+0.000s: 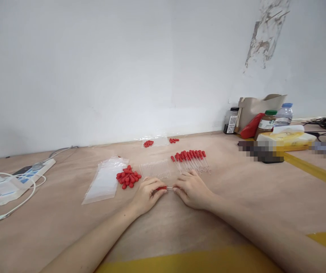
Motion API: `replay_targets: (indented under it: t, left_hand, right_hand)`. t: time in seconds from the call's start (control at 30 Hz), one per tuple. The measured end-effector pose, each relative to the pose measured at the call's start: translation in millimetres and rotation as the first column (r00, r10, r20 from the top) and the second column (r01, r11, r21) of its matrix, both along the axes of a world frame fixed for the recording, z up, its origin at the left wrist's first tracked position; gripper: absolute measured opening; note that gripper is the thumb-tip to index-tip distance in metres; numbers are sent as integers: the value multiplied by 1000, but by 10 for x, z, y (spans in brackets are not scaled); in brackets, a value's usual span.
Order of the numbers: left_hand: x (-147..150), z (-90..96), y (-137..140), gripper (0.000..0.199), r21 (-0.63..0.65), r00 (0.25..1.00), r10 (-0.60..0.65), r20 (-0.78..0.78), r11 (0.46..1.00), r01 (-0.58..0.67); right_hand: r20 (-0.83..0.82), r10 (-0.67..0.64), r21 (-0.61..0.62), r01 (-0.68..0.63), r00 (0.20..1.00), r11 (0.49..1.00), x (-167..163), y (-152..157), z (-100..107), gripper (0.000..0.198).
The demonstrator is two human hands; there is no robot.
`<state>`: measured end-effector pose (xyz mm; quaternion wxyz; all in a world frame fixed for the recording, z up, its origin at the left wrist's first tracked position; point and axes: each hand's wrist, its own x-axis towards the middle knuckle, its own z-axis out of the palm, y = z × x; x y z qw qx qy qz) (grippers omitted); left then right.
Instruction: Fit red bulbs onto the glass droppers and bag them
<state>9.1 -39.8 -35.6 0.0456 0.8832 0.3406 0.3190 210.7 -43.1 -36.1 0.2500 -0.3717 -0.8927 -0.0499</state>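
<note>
My left hand is closed around a red rubber bulb, whose open end points right. Between the fingers of my right hand is a thin clear glass tube, its left end meeting the bulb; how deep it sits inside I cannot tell. Just beyond my hands lies a row of bare glass tubes. Left of that row is a pile of loose red bulbs. Behind my right hand, several droppers lie side by side, each a tube with a red bulb on it.
Clear plastic bags lie left of the bulbs. Near the wall are small bags with red bulbs. A power strip with white cables is at far left. Bottles, a tissue pack and a beige bag stand at back right.
</note>
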Motion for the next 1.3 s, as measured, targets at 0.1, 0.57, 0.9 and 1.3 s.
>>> replay_targets:
  t: [0.1, 0.57, 0.9, 1.3]
  left_hand:
    - [-23, -16, -36, 23, 7, 997, 47, 57, 999, -48]
    - [-49, -26, -94, 35, -155, 991, 130, 23, 980, -125]
    - [-57, -12, -86, 29, -169, 994, 113, -5, 979, -112]
    - [-57, -14, -80, 21, -167, 994, 110, -16, 980, -111]
  right_hand:
    - [40, -51, -13, 52, 998, 999, 60, -22, 78, 22]
    - [-1, -691, -303, 658, 723, 689, -187, 824, 190, 31]
    - [50, -728, -283, 709, 684, 646, -162, 892, 111, 31]
    - [58, -694, -303, 675, 718, 673, -142, 885, 107, 37]
